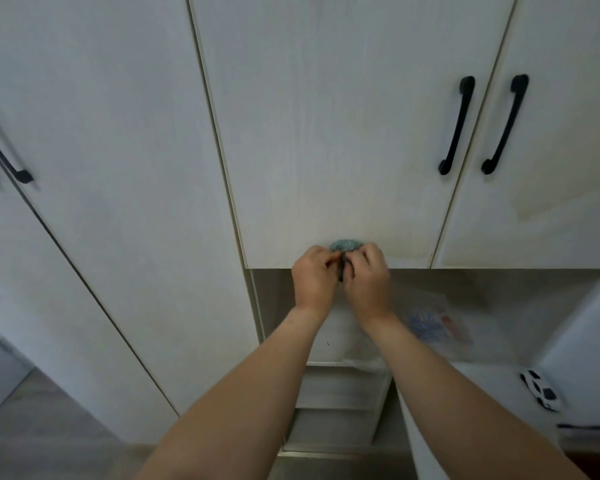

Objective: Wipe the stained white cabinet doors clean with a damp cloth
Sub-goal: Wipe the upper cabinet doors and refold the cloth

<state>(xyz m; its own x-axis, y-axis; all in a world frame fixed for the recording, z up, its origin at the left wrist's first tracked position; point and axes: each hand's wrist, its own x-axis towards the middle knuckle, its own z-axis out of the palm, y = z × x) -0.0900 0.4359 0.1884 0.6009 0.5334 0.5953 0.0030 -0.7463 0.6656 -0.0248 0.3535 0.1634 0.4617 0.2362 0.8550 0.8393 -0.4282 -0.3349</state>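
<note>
White cabinet doors (326, 133), streaked with yellowish stains toward their lower edges, fill the frame as a person raises both arms to the middle upper door. A bunched blue-green cloth (346, 244) sits between the two hands, in front of the bottom edge of that door; whether it touches the panel cannot be told from this angle. The left hand (314, 277) and the right hand (368, 278) meet knuckle to knuckle, fingers curled inward around the cloth, with a dark fold of it showing in the gap between them. Neither hand lies flat against the door.

The step in hand appears to be readying the cloth, gathering or refolding it into a pad, rather than a wiping stroke. The next move would likely call for one hand to take the pad, press it against the door and work it across the discoloured band along the bottom edge, with enough pressure to lift the marks.

The neighbouring right door (551, 202) shows a brownish stain near its lower corner and would need the same treatment. Black bar handles (456, 126) stand on both doors, well above the hands. Below the upper cabinets lies an open recess with a shelf (499, 372) carrying a black-and-white patterned object (541, 393).
</note>
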